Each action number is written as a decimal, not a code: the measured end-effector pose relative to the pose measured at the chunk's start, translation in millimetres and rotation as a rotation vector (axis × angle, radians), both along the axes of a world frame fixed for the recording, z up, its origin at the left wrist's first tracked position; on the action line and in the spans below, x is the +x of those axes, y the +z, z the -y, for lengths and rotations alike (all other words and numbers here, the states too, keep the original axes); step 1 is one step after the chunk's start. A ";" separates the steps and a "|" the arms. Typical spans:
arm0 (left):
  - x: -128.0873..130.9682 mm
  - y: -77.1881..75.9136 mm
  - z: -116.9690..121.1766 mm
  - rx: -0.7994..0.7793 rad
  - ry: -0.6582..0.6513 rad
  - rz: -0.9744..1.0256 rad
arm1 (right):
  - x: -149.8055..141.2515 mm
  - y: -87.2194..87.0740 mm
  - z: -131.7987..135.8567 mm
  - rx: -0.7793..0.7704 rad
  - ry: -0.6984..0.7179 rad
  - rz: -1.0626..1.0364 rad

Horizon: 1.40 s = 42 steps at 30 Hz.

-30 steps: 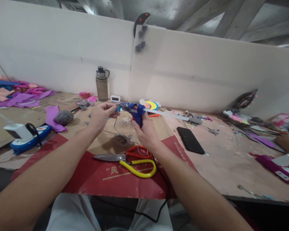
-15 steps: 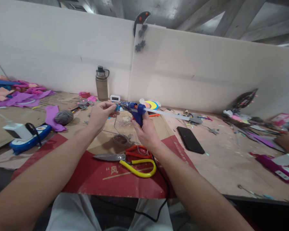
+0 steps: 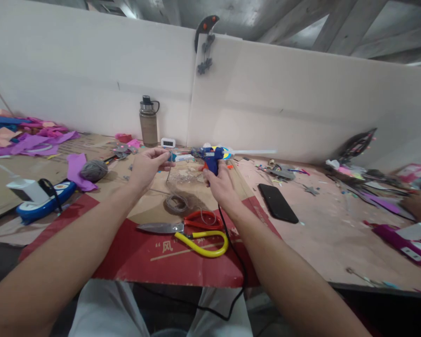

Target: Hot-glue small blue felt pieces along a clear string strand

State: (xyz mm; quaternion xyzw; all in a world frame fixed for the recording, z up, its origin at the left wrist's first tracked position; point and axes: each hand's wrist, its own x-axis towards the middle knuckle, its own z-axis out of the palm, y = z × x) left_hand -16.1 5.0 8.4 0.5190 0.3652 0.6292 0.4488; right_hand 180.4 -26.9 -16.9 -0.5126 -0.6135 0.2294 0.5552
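Observation:
My right hand [image 3: 222, 182] is wrapped round the grip of a blue hot glue gun [image 3: 213, 159]. A long clear glue stick [image 3: 254, 151] sticks out of the gun's back, and its nozzle points left. With fingertips pinched, my left hand [image 3: 150, 166] holds a small blue piece [image 3: 171, 158], partly hidden by the fingers. Grey cord [image 3: 175, 202] hangs from there down to a loose coil on the cardboard. The nozzle is apart from the blue piece. Below the hands lie large scissors [image 3: 201, 243] with one red and one yellow handle.
A red and brown cardboard sheet [image 3: 133, 267] covers the table before me. A black phone [image 3: 278, 203] lies at right, a bottle [image 3: 148, 122] stands at the back. Grey yarn [image 3: 94, 171] and a blue power strip [image 3: 45, 201] are left. Another person's hand [image 3: 419, 206] shows far right.
My right hand has drawn the glue gun away to the right, off the blue piece, and its glue stick now lies more level. My left hand has stayed almost still.

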 end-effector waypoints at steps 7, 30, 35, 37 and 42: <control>1.4 -3.0 -1.1 0.042 -0.022 -0.060 | 21.6 -15.3 -26.6 -0.370 -0.122 0.373; 9.0 -7.1 14.8 0.425 0.280 -0.812 | -52.7 -3.9 -0.6 -0.131 0.339 -0.570; 12.7 -7.2 16.8 0.289 0.145 -0.667 | -47.0 -1.8 0.3 0.019 0.177 -0.269; 14.4 -5.8 19.2 0.274 0.118 -0.622 | -46.1 0.1 1.9 0.057 0.166 -0.233; 15.9 -5.5 20.7 0.252 0.092 -0.551 | -44.7 2.5 4.2 0.109 0.116 -0.191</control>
